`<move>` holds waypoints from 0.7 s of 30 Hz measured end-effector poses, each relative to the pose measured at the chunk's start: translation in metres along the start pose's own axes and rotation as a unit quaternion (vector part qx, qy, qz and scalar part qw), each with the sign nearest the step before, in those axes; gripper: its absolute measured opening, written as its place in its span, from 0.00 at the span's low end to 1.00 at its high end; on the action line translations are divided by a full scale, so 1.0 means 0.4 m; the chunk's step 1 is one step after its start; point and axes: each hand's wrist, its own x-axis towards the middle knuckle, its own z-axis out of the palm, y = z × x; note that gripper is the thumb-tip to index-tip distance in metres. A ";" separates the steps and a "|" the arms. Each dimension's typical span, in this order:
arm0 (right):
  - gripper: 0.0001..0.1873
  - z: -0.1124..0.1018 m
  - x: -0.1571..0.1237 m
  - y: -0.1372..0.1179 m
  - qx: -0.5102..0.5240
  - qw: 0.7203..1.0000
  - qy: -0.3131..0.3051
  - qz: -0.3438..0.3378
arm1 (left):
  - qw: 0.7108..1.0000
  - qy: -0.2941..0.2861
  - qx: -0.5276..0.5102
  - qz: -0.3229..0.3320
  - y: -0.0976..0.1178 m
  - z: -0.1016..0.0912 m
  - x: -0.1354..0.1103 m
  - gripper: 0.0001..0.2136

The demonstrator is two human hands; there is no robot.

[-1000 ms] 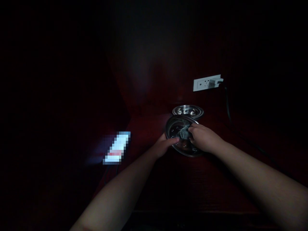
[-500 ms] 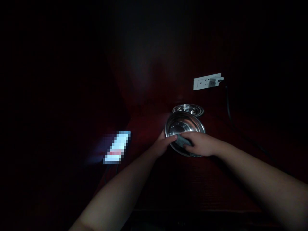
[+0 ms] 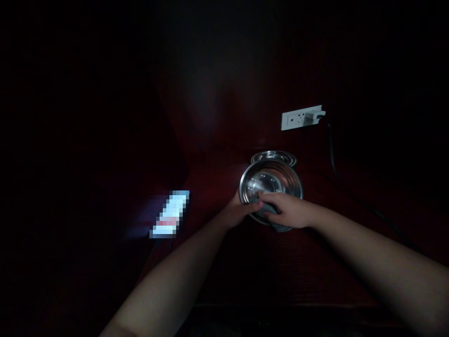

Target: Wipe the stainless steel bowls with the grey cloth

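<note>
The scene is very dark. A shiny steel bowl (image 3: pixel 271 183) is tilted toward me over a dark red wooden surface (image 3: pixel 245 262). My left hand (image 3: pixel 238 211) grips the bowl's near left rim. My right hand (image 3: pixel 286 210) presses a grey cloth (image 3: pixel 270 213) against the bowl's near rim, its fingers closed over the cloth. A second steel bowl (image 3: pixel 273 157) sits just behind the first.
A white wall socket (image 3: pixel 301 118) with a plug in it is at the back right; a black cable (image 3: pixel 333 159) hangs down from it. A glowing, blurred screen (image 3: pixel 170 214) lies to the left. Everything else is in darkness.
The bowl has tipped up more toward me. My right hand with the cloth has slid from the bowl's inside down to its near rim.
</note>
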 end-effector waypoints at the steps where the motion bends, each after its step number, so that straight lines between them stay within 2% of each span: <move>1: 0.08 0.000 0.001 0.001 -0.001 1.000 0.003 -0.001 | 1.000 -0.012 0.005 0.005 -0.001 -0.002 0.001 0.33; 6: 0.06 0.001 0.003 0.005 -0.009 1.000 0.018 0.002 | 0.999 -0.033 0.030 0.014 -0.004 -0.005 0.006 0.28; 12: 0.04 0.001 0.004 0.003 -0.035 0.998 0.051 -0.002 | 0.999 -0.037 0.025 0.006 -0.001 -0.002 0.006 0.30; 21: 0.07 0.000 0.002 0.012 -0.005 1.000 0.009 0.004 | 0.999 -0.025 0.024 0.024 -0.001 0.004 0.002 0.27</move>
